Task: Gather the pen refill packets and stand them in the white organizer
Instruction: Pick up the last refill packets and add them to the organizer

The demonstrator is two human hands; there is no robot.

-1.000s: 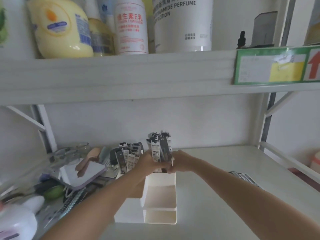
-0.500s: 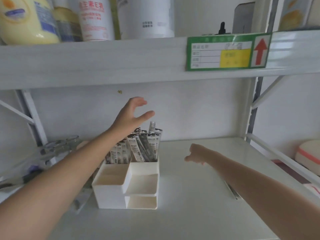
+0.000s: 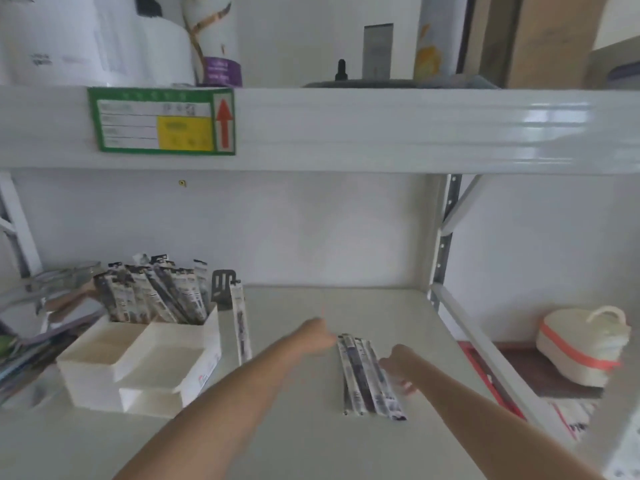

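Observation:
The white organizer (image 3: 104, 362) stands at the left of the shelf, with several black-and-white pen refill packets (image 3: 156, 296) upright in its back compartment. One more packet (image 3: 241, 327) leans against its right side. A small pile of refill packets (image 3: 363, 379) lies flat on the shelf to the right. My left hand (image 3: 318, 336) is at the pile's far left corner, blurred, fingers hidden. My right hand (image 3: 394, 367) rests against the pile's right edge with its fingers curled low; whether it grips the packets is unclear.
The upper shelf beam carries a green label (image 3: 161, 121), with bottles and a cardboard box above. Clutter and a clear container (image 3: 52, 289) sit left of the organizer. Right of the shelf post (image 3: 445, 237), a cream case with an orange band (image 3: 581, 344) rests on a lower surface.
The view has swung to the right. My left hand came down from above the organizer and across to the flat pile. My right hand moved onto the pile's right edge.

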